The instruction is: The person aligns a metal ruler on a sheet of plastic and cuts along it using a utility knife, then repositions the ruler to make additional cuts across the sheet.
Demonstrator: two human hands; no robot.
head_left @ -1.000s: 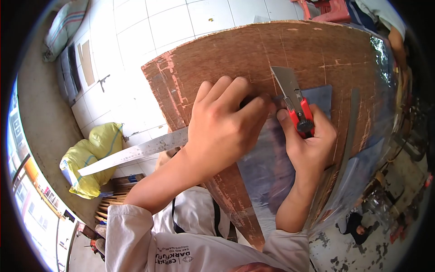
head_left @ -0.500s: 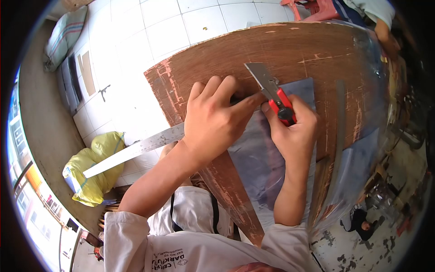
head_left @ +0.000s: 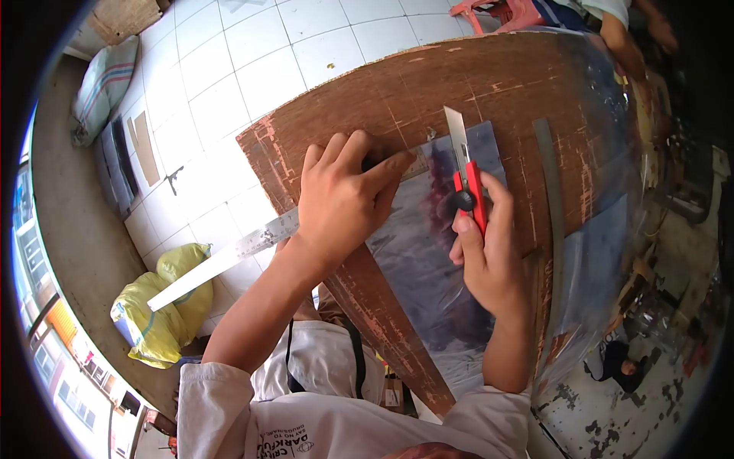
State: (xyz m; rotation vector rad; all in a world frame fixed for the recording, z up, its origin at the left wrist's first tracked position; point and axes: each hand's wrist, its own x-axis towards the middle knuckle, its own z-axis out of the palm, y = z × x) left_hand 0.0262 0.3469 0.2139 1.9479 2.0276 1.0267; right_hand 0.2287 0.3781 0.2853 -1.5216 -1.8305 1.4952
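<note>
My right hand [head_left: 493,260] is wrapped around a red utility knife [head_left: 474,193] with a black knob. Its blade is out and points away from me, above the far part of a bluish, glossy plastic sheet [head_left: 417,260]. A long metal ruler [head_left: 229,260] passes under my left hand [head_left: 344,187], which grips it with bent fingers. The ruler's near end juts out past the left edge of the wooden board. The thumb and index finger of my left hand lie along the ruler near the sheet's far left edge.
The scratched brown board [head_left: 397,84] carries a grey strip [head_left: 549,183] and more clear plastic [head_left: 596,260] at right. A yellow sack [head_left: 157,306] and a white sack [head_left: 107,88] lie at left. Another person's arm [head_left: 623,46] and a red stool [head_left: 508,14] show at top right.
The utility knife has turned more upright and drawn back slightly towards me, away from my left fingertips. My left hand has shifted a little to the left with the ruler.
</note>
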